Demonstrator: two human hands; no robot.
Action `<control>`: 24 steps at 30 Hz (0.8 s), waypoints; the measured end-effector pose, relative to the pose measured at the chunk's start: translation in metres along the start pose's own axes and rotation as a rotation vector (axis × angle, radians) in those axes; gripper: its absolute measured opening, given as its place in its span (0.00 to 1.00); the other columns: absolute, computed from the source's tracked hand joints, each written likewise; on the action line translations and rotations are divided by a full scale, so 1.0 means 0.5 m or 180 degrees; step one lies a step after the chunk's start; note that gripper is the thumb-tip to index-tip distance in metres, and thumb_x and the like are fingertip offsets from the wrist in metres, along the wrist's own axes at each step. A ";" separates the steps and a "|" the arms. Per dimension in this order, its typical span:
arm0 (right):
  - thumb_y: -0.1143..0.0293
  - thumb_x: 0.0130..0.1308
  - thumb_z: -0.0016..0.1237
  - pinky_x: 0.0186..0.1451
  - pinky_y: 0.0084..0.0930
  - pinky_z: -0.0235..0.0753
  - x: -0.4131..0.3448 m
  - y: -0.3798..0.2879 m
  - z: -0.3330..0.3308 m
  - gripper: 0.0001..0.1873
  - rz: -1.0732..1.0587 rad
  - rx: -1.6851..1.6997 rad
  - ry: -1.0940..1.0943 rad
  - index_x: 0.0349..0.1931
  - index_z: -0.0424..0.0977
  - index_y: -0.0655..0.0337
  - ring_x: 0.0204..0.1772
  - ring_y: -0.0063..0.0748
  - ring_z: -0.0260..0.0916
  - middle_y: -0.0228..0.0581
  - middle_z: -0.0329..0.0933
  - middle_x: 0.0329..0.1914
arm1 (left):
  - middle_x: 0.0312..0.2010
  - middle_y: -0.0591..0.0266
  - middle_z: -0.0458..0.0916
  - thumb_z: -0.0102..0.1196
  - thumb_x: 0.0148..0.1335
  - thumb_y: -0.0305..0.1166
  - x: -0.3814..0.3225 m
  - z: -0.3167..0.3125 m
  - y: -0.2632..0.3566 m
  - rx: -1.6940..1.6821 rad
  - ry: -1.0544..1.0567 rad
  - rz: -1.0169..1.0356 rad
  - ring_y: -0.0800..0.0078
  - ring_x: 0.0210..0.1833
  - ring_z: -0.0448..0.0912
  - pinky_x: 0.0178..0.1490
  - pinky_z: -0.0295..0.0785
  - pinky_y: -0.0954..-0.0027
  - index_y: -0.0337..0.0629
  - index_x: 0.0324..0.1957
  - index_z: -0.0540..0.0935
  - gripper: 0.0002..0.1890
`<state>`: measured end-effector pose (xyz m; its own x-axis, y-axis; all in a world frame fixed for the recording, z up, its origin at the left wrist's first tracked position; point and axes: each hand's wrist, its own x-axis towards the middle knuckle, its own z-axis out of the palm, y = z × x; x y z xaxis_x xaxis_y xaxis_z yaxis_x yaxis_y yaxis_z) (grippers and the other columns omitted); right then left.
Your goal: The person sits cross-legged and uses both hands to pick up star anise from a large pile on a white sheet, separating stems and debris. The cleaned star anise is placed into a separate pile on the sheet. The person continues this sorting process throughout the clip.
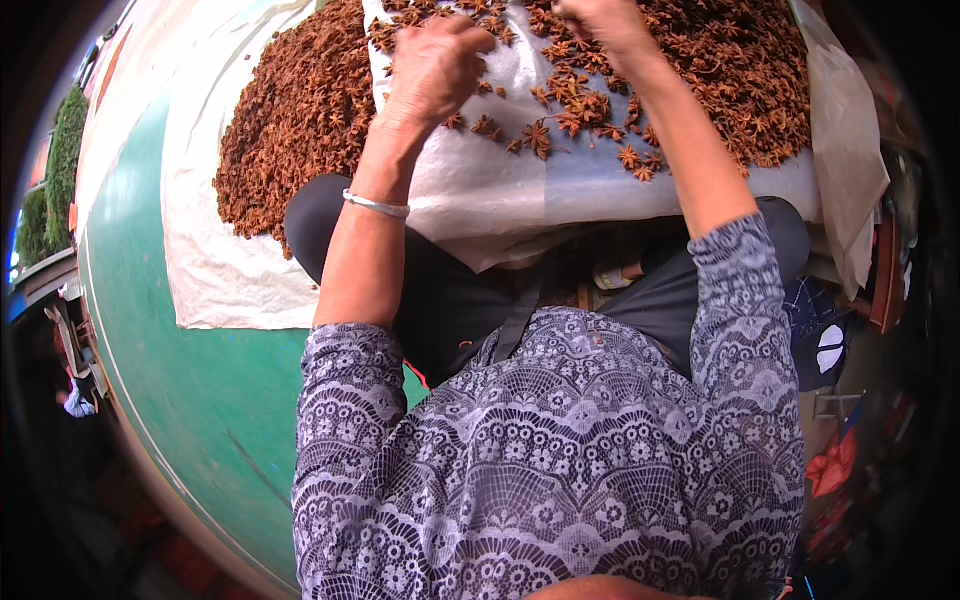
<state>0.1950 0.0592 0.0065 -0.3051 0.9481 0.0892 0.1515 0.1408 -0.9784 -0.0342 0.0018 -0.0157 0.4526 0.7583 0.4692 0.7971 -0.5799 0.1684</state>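
Note:
My left hand (441, 69), blurred and with curled fingers, hovers over the left part of a white plastic sheet (480, 180). Several loose star anise pods (536, 139) are scattered below and between my hands. My right hand (604, 30) is partly cut off by the top edge, beside a large heap of star anise (739, 82) on the right. Whether either hand holds a pod is hidden by blur and the curled fingers. To the left of my left arm lies another big pile of star anise (300, 127), of smaller-looking pieces, on a white cloth-like sheet (199, 255).
My knees in dark trousers (322, 217) flank the raised sheet's front edge. Green floor (225, 390) with a white line stretches to the left. On the right hang a loose plastic flap (847, 135) and a wooden frame (885, 277); a red bag (832, 461) lies lower down.

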 end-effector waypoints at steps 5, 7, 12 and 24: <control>0.71 0.57 0.58 0.37 0.22 0.81 -0.174 -0.109 -0.109 0.21 0.1183 0.0575 -0.3654 0.52 0.78 0.64 0.34 0.23 0.80 0.41 0.81 0.38 | 0.41 0.67 0.78 0.61 0.55 0.30 0.003 0.065 0.094 -0.0269 -0.0838 0.0603 0.65 0.51 0.76 0.53 0.67 0.58 0.54 0.36 0.85 0.06; 0.69 0.61 0.56 0.39 0.20 0.81 -0.224 -0.101 -0.139 0.20 0.1486 0.0085 -0.3384 0.54 0.77 0.64 0.36 0.25 0.81 0.41 0.82 0.42 | 0.42 0.66 0.77 0.59 0.56 0.31 0.005 0.081 0.096 -0.0187 -0.0840 0.0683 0.65 0.51 0.75 0.53 0.66 0.57 0.52 0.34 0.84 0.04; 0.67 0.65 0.53 0.41 0.20 0.79 -0.246 -0.055 -0.142 0.14 0.0639 -0.0774 -0.0454 0.47 0.79 0.63 0.37 0.21 0.79 0.35 0.82 0.37 | 0.33 0.63 0.80 0.53 0.62 0.27 0.023 0.085 0.073 -0.1474 -0.0182 -0.0379 0.67 0.36 0.78 0.41 0.73 0.62 0.45 0.35 0.81 0.04; 0.70 0.58 0.49 0.47 0.37 0.80 -0.205 -0.003 0.022 0.13 -0.0639 -0.2729 -0.0547 0.42 0.81 0.57 0.45 0.44 0.80 0.42 0.81 0.43 | 0.23 0.70 0.78 0.61 0.63 0.33 0.017 -0.088 0.119 -0.3540 -0.1764 -0.1021 0.83 0.24 0.72 0.25 0.66 0.76 0.43 0.44 0.86 0.09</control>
<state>0.2156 -0.0415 -0.0030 -0.5276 0.8366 0.1473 0.7092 0.5292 -0.4658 -0.0004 -0.0396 0.0364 0.6221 0.7761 -0.1033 0.2611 -0.0813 0.9619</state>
